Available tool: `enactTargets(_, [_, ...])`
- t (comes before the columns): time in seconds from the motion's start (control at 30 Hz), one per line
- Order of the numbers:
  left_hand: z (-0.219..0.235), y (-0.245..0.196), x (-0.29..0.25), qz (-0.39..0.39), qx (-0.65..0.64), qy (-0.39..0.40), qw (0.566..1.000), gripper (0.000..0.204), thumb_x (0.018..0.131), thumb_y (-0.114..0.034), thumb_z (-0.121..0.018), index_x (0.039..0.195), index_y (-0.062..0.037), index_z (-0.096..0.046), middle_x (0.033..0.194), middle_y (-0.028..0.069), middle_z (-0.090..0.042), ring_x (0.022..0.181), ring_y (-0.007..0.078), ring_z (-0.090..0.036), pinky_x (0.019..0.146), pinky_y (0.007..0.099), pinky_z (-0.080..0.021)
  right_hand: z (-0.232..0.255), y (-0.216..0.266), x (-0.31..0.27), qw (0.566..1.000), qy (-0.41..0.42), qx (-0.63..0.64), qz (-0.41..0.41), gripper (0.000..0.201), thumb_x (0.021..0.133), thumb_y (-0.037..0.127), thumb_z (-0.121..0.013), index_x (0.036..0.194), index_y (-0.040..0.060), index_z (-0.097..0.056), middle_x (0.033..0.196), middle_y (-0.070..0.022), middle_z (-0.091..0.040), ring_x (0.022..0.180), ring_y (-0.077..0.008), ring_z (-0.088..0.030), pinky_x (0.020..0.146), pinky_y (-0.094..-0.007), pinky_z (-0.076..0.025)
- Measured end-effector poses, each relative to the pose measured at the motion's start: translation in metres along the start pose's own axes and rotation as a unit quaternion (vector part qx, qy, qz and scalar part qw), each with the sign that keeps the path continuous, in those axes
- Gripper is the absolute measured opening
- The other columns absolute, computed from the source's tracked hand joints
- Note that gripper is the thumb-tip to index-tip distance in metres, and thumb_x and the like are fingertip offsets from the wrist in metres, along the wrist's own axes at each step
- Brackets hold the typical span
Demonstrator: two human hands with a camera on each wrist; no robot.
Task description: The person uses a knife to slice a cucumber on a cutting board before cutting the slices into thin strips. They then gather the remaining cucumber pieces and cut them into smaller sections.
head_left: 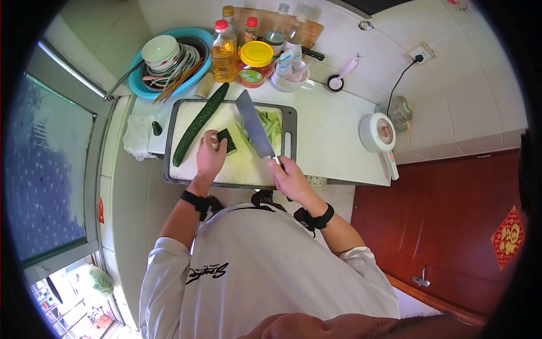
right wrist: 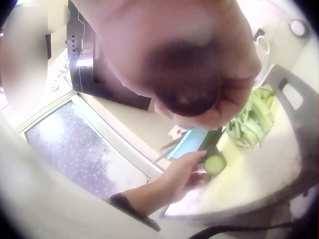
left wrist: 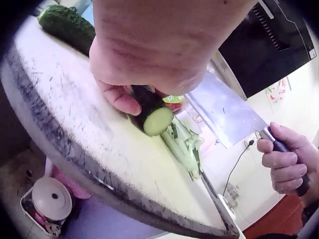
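Observation:
My left hand [head_left: 210, 158] holds a short cucumber piece [head_left: 227, 142] on the cutting board [head_left: 243, 172], thumb and fingers about its sides. Its pale cut face [left wrist: 158, 122] shows in the left wrist view. With my right hand [head_left: 292, 179] I grip the black handle of a cleaver [head_left: 254, 124]. The broad blade is raised between the piece and a pile of cucumber strips [head_left: 272, 125] on the board's right half. A long uncut cucumber [head_left: 197, 127] lies slantwise along the left side. In the right wrist view, the handle end covers much of the gripping fingers.
Behind the board stand an oil bottle [head_left: 224, 59], a yellow-lidded jar [head_left: 256, 63] and a white cup [head_left: 291, 82]. A blue basin [head_left: 135, 79] of bowls sits back left. A cucumber end [head_left: 156, 128] lies on a white cloth [head_left: 138, 138]. At right is a white pot [head_left: 377, 133].

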State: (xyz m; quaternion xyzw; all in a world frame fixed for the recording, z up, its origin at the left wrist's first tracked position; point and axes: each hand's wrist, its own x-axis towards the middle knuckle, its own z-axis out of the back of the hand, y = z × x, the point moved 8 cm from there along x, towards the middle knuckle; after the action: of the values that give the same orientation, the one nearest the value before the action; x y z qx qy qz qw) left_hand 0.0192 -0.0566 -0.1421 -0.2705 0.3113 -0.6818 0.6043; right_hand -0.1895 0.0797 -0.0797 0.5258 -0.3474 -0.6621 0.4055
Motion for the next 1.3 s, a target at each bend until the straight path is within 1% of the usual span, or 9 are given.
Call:
enactTargets(0.07, [0.002,0.009,-0.007,0.013,-0.058,-0.057,0.997,0.041,0.085,-0.027,-0.069,0.119,-0.0117,-0.052,0.093,0.0133,-0.061,0.085,0.0321,-0.063,0.073,0.0431,-0.051,-0.012,0.001,0.003,0.997,0.026,-0.036,0.060,0.031,0.101,0.033,-0.050,0.089,0.0046,-0.048,0.059,0.0006,-0.047,0.043,-0.0076,-0.044,0.038,-0.0236,-0.034])
enactTargets(0.4, [0.003,0.007,-0.006,0.015,-0.118,-0.012,0.993,0.037,0.084,-0.024,-0.069,0.114,-0.0120,-0.050,0.067,0.0038,-0.055,0.062,0.0247,-0.059,0.060,0.0394,-0.048,-0.034,0.024,-0.017,0.989,0.053,-0.140,-0.013,0.036,0.102,0.038,-0.048,0.086,0.0054,-0.046,0.061,-0.0002,-0.047,0.043,-0.0081,-0.044,0.039,-0.0249,-0.036])
enactTargets(0.47, [0.004,0.008,-0.006,0.018,-0.132,-0.009,0.991,0.036,0.084,-0.024,-0.069,0.113,-0.0119,-0.050,0.068,0.0041,-0.056,0.062,0.0250,-0.059,0.060,0.0397,-0.048,-0.035,0.034,-0.026,0.987,0.058,-0.131,-0.074,0.038,0.102,0.039,-0.046,0.085,0.0053,-0.046,0.061,-0.0003,-0.047,0.042,-0.0083,-0.044,0.039,-0.0248,-0.036])
enactTargets(0.57, [0.005,0.007,-0.005,0.013,-0.144,-0.008,0.990,0.036,0.084,-0.023,-0.069,0.113,-0.0118,-0.050,0.069,0.0046,-0.057,0.063,0.0260,-0.060,0.060,0.0404,-0.049,-0.035,0.044,-0.030,0.984,0.059,-0.137,-0.093,0.039,0.102,0.040,-0.045,0.086,0.0043,-0.047,0.061,-0.0004,-0.047,0.041,-0.0085,-0.044,0.039,-0.0245,-0.037])
enactTargets(0.73, [0.010,0.003,-0.005,-0.013,-0.155,-0.023,0.988,0.035,0.084,-0.018,-0.068,0.111,-0.0090,-0.048,0.065,0.0056,-0.054,0.058,0.0247,-0.057,0.056,0.0387,-0.046,-0.034,0.060,-0.030,0.983,0.054,-0.144,-0.102,0.041,0.102,0.040,-0.045,0.087,0.0025,-0.048,0.062,-0.0019,-0.048,0.041,-0.0098,-0.045,0.039,-0.0256,-0.037])
enactTargets(0.8, [0.009,0.006,-0.004,0.008,-0.153,-0.005,0.988,0.037,0.082,-0.022,-0.069,0.112,-0.0124,-0.050,0.073,0.0067,-0.059,0.067,0.0293,-0.063,0.062,0.0421,-0.051,-0.037,0.067,-0.029,0.980,0.047,-0.162,-0.104,0.041,0.102,0.041,-0.046,0.088,0.0019,-0.048,0.063,-0.0034,-0.050,0.041,-0.0109,-0.047,0.039,-0.0268,-0.038])
enactTargets(1.13, [0.001,0.013,-0.003,-0.001,-0.184,0.001,0.983,0.036,0.082,-0.021,-0.068,0.113,-0.0114,-0.051,0.076,0.0082,-0.060,0.069,0.0307,-0.063,0.063,0.0435,-0.051,-0.052,0.089,-0.031,0.969,0.040,-0.183,-0.163,0.040,0.103,0.038,-0.044,0.085,0.0028,-0.050,0.060,-0.0003,-0.047,0.040,-0.0084,-0.043,0.038,-0.0243,-0.037])
enactTargets(1.2, [0.004,0.012,-0.002,-0.027,-0.200,-0.026,0.979,0.036,0.083,-0.019,-0.069,0.112,-0.0100,-0.050,0.068,0.0064,-0.058,0.062,0.0292,-0.061,0.059,0.0424,-0.049,-0.052,0.094,-0.031,0.966,0.044,-0.188,-0.171,0.040,0.103,0.038,-0.043,0.085,0.0028,-0.050,0.059,-0.0003,-0.047,0.040,-0.0083,-0.043,0.038,-0.0243,-0.037])
enactTargets(1.3, [0.004,0.012,-0.002,-0.020,-0.191,-0.025,0.981,0.036,0.083,-0.019,-0.069,0.113,-0.0100,-0.051,0.068,0.0067,-0.058,0.063,0.0288,-0.061,0.059,0.0419,-0.049,-0.050,0.104,-0.029,0.962,0.054,-0.210,-0.164,0.040,0.103,0.038,-0.043,0.085,0.0029,-0.050,0.058,0.0000,-0.046,0.039,-0.0083,-0.043,0.037,-0.0243,-0.037])
